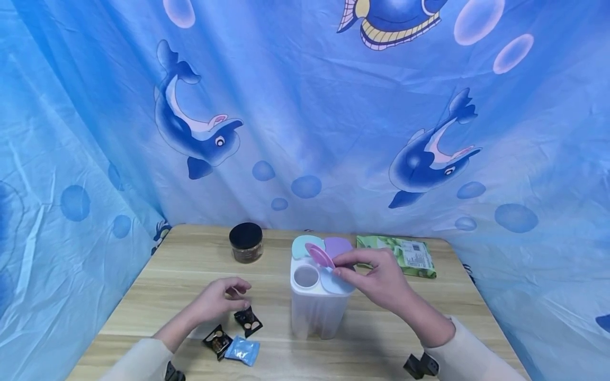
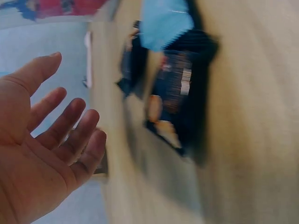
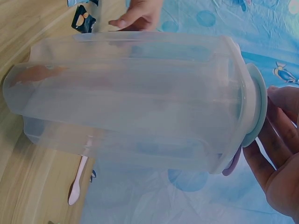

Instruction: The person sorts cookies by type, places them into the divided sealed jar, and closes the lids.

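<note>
My right hand (image 1: 381,278) pinches a pink lid (image 1: 318,255) between thumb and fingers and tilts it above a clear plastic storage container (image 1: 312,315). The container stands upright, its front-left round opening (image 1: 306,276) uncovered. Mint (image 1: 301,245), purple (image 1: 338,247) and light blue (image 1: 337,283) lids cover its other sections. My left hand (image 1: 216,302) hovers with relaxed fingers and holds nothing, close to a black snack packet (image 1: 248,321). Another black packet (image 1: 218,341) and a blue packet (image 1: 242,350) lie beside it; the left wrist view shows the packets blurred.
A black-lidded jar (image 1: 246,243) stands at the back left of the wooden table (image 1: 181,264). Behind my right hand lies a green package (image 1: 410,256). The right wrist view shows a pink spoon (image 3: 77,184). A blue sea-print curtain (image 1: 305,132) hangs behind the table.
</note>
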`<state>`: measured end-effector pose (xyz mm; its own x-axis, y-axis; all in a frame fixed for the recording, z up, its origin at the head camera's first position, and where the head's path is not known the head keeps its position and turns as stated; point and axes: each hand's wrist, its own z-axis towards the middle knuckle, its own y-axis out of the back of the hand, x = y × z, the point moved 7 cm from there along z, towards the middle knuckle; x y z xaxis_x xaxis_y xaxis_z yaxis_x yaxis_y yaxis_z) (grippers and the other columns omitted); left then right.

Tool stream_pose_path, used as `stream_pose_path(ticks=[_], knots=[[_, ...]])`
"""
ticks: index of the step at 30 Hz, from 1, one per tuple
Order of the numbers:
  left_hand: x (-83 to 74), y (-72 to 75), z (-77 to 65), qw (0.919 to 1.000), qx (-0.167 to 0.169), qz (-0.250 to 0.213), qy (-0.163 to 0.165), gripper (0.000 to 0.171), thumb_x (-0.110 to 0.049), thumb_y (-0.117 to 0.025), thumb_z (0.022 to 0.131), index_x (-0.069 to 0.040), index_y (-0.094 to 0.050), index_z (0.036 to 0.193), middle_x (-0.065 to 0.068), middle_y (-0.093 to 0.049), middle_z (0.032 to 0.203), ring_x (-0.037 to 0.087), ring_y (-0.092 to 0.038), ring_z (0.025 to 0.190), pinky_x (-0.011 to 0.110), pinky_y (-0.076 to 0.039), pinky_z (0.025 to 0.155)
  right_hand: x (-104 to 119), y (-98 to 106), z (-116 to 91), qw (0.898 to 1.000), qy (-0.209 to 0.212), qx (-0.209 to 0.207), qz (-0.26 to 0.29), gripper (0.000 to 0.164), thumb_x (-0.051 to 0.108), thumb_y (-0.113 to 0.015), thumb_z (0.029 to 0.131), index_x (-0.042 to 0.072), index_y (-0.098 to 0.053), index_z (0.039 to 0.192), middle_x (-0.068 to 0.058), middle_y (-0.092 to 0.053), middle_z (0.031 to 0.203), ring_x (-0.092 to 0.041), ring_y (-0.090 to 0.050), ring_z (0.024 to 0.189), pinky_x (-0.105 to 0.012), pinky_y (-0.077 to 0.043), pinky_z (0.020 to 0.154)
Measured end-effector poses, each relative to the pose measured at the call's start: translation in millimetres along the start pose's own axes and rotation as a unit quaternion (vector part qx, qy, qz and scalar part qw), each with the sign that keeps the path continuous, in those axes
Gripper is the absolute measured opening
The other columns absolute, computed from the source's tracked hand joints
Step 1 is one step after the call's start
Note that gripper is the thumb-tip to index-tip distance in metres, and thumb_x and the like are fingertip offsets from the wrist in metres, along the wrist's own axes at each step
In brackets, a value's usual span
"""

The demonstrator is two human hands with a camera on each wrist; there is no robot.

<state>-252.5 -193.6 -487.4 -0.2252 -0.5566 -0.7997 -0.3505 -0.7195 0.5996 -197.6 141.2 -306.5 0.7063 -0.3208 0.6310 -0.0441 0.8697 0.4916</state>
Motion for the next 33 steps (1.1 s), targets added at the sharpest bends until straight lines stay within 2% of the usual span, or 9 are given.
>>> stream_pose_path(ticks=[5, 11, 17, 20, 29, 33], knots=[[12.6, -9.4, -2.3, 0.9999, 0.007, 0.003, 0.008, 0.052, -0.020, -0.082, 0.087, 0.004, -0.064, 0.129, 0.019, -0.070, 0.117, 0.025, -0.067, 0.096, 0.026, -0.055, 0.079, 0.5, 1.2, -0.7, 1.000, 0.003, -0.004, -0.001, 0.016, 0.008, -0.084, 0.085, 0.013, -0.082, 0.100, 0.003, -0.080, 0.092, -0.012, -0.074, 0.085, -0.025, -0.059, 0.072], [24.1, -16.8, -1.9, 0.9992, 0.016, 0.019, 0.032, 0.053, -0.023, -0.084, 0.085, 0.000, -0.066, 0.128, 0.010, -0.072, 0.115, 0.021, -0.065, 0.099, 0.027, -0.053, 0.080, -0.1, 1.6, -0.7, 1.000, -0.002, -0.004, -0.002, 0.016, 0.008, -0.084, 0.085, 0.014, -0.082, 0.100, 0.003, -0.079, 0.092, -0.011, -0.074, 0.085, -0.025, -0.059, 0.071], [25.3, -19.7, 0.7, 0.9992, 0.019, 0.030, 0.015, 0.047, -0.020, -0.085, 0.083, -0.001, -0.069, 0.123, 0.009, -0.072, 0.114, 0.023, -0.065, 0.100, 0.033, -0.055, 0.084, -1.1, 1.4, -1.1, 1.000, -0.009, -0.003, -0.003, 0.016, 0.009, -0.084, 0.085, 0.015, -0.082, 0.100, 0.004, -0.079, 0.092, -0.011, -0.074, 0.086, -0.025, -0.059, 0.071], [25.7, -21.0, 1.3, 0.9988, 0.018, 0.044, 0.010, 0.046, -0.018, -0.086, 0.081, -0.003, -0.070, 0.121, 0.007, -0.072, 0.112, 0.022, -0.064, 0.100, 0.033, -0.055, 0.084, -0.8, 1.2, -1.1, 1.000, -0.007, -0.002, -0.002, 0.016, 0.009, -0.084, 0.085, 0.015, -0.082, 0.100, 0.004, -0.079, 0.093, -0.012, -0.074, 0.087, -0.026, -0.060, 0.072], [25.8, -24.8, 1.2, 0.9978, 0.023, 0.062, -0.004, 0.043, -0.013, -0.085, 0.080, 0.003, -0.071, 0.118, 0.001, -0.066, 0.091, 0.010, -0.057, 0.081, 0.023, -0.049, 0.071, -0.9, 1.4, -1.3, 1.000, -0.005, -0.003, 0.002, 0.016, 0.009, -0.084, 0.085, 0.014, -0.082, 0.100, 0.004, -0.079, 0.093, -0.012, -0.074, 0.087, -0.026, -0.060, 0.072], [25.8, -24.9, 1.4, 0.9975, 0.022, 0.066, -0.010, 0.036, -0.012, -0.084, 0.081, 0.000, -0.074, 0.113, -0.002, -0.064, 0.087, 0.004, -0.054, 0.076, 0.023, -0.047, 0.068, -2.1, 1.8, -1.5, 1.000, -0.008, -0.002, 0.000, 0.016, 0.009, -0.084, 0.086, 0.015, -0.082, 0.100, 0.005, -0.079, 0.093, -0.012, -0.074, 0.086, -0.026, -0.060, 0.071]])
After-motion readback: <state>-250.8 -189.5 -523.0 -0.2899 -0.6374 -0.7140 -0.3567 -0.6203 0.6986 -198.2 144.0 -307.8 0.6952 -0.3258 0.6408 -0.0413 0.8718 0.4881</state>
